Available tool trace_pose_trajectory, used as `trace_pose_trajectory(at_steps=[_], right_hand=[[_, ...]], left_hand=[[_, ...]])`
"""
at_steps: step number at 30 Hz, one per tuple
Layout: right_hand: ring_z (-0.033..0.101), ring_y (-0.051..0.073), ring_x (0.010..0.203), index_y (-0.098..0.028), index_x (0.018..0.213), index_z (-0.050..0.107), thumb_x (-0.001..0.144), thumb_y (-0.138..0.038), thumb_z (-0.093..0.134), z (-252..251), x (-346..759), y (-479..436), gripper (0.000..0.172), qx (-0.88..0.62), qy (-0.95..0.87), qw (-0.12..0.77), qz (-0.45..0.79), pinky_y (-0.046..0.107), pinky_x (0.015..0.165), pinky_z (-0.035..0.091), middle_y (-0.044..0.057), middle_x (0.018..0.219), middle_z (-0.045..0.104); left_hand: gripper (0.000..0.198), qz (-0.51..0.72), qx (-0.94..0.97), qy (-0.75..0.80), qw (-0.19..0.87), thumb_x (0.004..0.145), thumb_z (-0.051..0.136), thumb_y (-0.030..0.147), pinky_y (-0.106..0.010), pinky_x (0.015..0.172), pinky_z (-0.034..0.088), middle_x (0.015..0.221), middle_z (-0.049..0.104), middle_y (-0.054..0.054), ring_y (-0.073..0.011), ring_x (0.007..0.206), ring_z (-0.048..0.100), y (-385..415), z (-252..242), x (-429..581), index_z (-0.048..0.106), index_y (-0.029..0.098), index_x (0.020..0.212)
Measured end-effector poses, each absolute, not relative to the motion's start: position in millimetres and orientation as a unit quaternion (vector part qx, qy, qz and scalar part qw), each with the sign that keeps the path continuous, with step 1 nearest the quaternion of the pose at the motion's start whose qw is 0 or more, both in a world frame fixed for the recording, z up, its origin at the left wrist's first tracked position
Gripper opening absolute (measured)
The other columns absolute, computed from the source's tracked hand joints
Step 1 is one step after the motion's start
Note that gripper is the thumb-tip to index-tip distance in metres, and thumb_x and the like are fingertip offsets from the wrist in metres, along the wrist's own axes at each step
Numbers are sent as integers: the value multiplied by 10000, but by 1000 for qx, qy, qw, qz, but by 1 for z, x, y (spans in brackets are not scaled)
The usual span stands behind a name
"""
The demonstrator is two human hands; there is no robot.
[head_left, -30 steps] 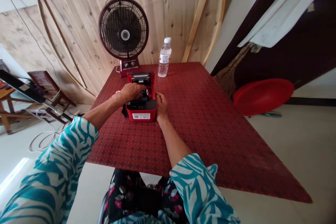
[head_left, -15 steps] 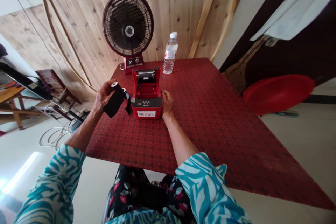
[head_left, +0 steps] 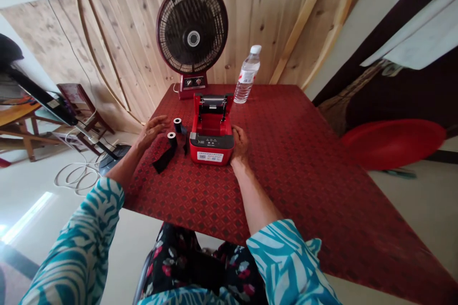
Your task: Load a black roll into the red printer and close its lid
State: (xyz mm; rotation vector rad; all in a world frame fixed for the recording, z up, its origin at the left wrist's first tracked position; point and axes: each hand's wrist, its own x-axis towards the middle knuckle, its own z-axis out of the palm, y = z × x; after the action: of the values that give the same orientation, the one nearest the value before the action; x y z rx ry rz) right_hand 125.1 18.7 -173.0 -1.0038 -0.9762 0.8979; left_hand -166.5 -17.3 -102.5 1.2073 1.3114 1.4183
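Observation:
A red and dark grey label printer (head_left: 212, 148) stands on the table with its lid tipped up at the back, and the bay inside shows no roll. Against its right side lies my right hand (head_left: 239, 145), fingers curled round the casing and partly hidden behind it. Left of the printer, two black ribbon rolls with white cores stand on end. The nearer roll (head_left: 165, 156) trails a loose black strip toward me; the farther roll (head_left: 178, 127) has a strip hanging beside the printer. My left hand (head_left: 153, 131) is just left of the rolls, fingers stretched out, holding nothing.
A dark red fan (head_left: 193, 40) stands at the back of the table (head_left: 286, 167). Behind the printer, to its right, is a water bottle (head_left: 246, 75). A red plastic basin (head_left: 393, 143) sits beyond the table's right edge. Coiled cable (head_left: 73, 176) lies on the floor at left.
My left hand has let go of the nearer black roll, which now stands on the table with its strip lying out. My right hand stays at the printer. The view has shifted slightly.

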Motion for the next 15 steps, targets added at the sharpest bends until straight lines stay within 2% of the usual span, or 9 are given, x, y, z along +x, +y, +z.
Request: trace_pose_trajectory(at_steps=[4, 10, 15], right_hand=[[655, 204, 970, -238, 931, 693, 782, -455, 533, -174, 126, 20, 308, -456, -423, 674, 399, 396, 929, 480, 25, 978, 744], [659, 211, 987, -234, 940, 699, 783, -455, 535, -176, 124, 24, 317, -450, -427, 678, 394, 419, 965, 477, 41, 1001, 747], [662, 208, 973, -235, 937, 695, 795, -455, 521, -173, 120, 22, 314, -443, -424, 683, 397, 416, 967, 482, 32, 991, 751]], left_hand=[[531, 479, 529, 517, 473, 494, 792, 108, -248, 701, 533, 921, 750, -61, -169, 807, 693, 8, -99, -165, 676, 166, 1009], [362, 397, 590, 544, 445, 475, 845, 125, -192, 565, 479, 705, 722, -5, -131, 629, 637, 20, -98, -156, 716, 159, 812], [408, 499, 567, 494, 430, 511, 894, 261, -207, 628, 515, 794, 732, -25, -141, 703, 661, 12, -77, -155, 706, 165, 860]])
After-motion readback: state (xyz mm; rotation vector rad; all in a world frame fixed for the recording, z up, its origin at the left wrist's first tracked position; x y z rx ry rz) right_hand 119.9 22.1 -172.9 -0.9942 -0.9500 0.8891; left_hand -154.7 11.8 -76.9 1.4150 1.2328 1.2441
